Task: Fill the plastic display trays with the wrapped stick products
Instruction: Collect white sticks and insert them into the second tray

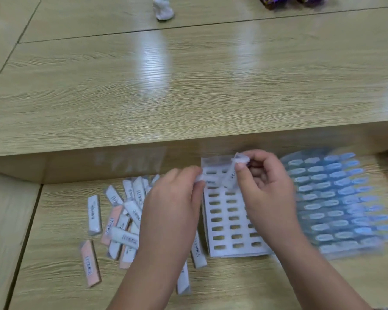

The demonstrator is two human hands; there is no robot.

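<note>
While the table (188, 97) carries the slotted white tray (231, 220) and loose sticks (94, 214), the right hand (267, 193) pinches one light, slippery-wrapped stick (232, 175) near its end, the left hand (173, 198) apparently pinching another.

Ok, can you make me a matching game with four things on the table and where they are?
Things:
1. white slotted tray
2. blue tray stack
3. loose wrapped sticks
4. white crumpled lump

Places:
A. far across the table, at the top
B. left of the hands
C. far right
D. in the middle, under the hands

Pairs: 1-D, 2-C, 3-B, 4-A
</note>
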